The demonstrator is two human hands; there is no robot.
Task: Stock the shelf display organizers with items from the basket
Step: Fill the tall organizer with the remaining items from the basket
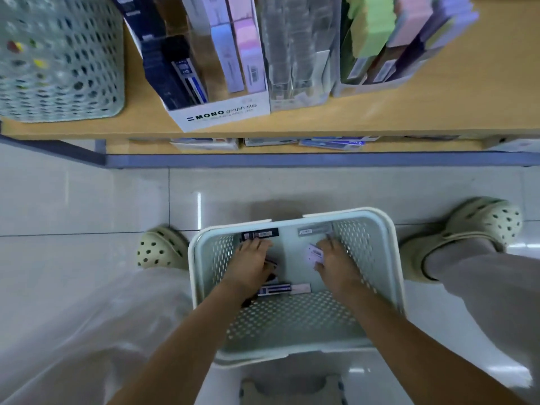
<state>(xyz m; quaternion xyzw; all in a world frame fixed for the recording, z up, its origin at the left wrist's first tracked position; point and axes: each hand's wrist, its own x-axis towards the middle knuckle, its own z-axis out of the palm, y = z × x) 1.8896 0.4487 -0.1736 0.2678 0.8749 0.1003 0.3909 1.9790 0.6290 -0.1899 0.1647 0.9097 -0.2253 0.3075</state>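
A pale green perforated basket (377,220) stands on the floor between my feet. Both hands are down inside it. My left hand (252,266) lies over dark packs, its fingers reaching a black pack (260,234) at the far wall. My right hand (336,263) holds a small white pack (315,255) against its thumb side. A grey pack (314,230) lies beyond it and a blue-and-white pack (285,288) lies between my wrists. On the shelf above stands a white MONO display organizer (222,114) with dark and pastel packs.
A clear organizer (298,92) and one with coloured pads (377,80) stand right of the MONO box on the wooden shelf (438,118). A second green basket (58,62) sits at the shelf's left. A lower shelf edge (292,159) juts out. A stool top (292,387) shows below.
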